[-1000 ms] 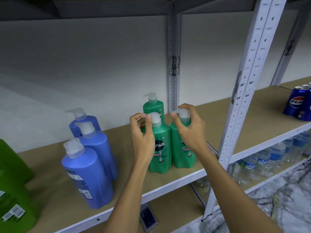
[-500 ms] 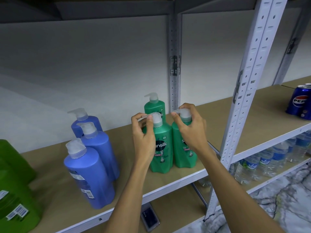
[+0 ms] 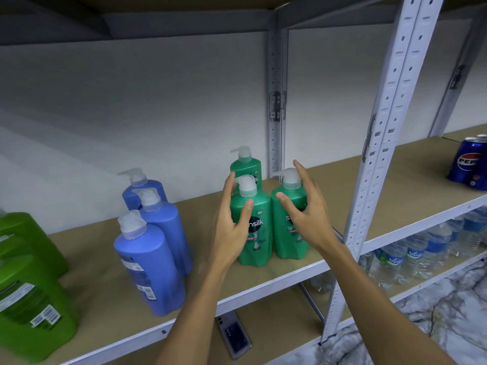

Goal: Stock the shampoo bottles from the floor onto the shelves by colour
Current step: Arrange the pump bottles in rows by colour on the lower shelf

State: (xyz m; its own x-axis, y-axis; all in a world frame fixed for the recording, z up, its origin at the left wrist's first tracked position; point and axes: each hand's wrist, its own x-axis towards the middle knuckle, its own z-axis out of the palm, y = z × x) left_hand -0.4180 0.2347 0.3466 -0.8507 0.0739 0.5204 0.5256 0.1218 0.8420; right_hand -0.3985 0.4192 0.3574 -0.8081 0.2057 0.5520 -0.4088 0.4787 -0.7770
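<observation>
Forearms of ours rise from the bottom edge, cut off below the elbow. Nearest us on the lower board lies a phone (image 3: 235, 335), partly hidden behind our left arm. At the far left the light green bottles (image 3: 31, 280) run out of frame, so we cannot count them.

Our left hand (image 3: 232, 227) hangs spread in front of the front-left green bottle (image 3: 257, 230), fingers straight and thumb near the bottle's shoulder; it covers the left part of the label and grips nothing, though we cannot tell whether the thumb touches. Our right hand (image 3: 307, 212) is likewise spread, fingers straight, beside the front-right green bottle (image 3: 290, 222), hiding most of its label and its right side; it holds nothing either. Both bottles stand upright, side by side on the brown shelf (image 3: 342, 206), between our two hands.

Left of them three blue bottles (image 3: 150, 264) stand in a row going back, each partly hiding the next. Behind the front pair a third green bottle (image 3: 246, 167) shows only its top half.

Farther right, past the white upright (image 3: 390, 122), blue Pepsi cans (image 3: 470, 164) are cut by the frame edge, and water bottles (image 3: 411, 256) below are blurred.
</observation>
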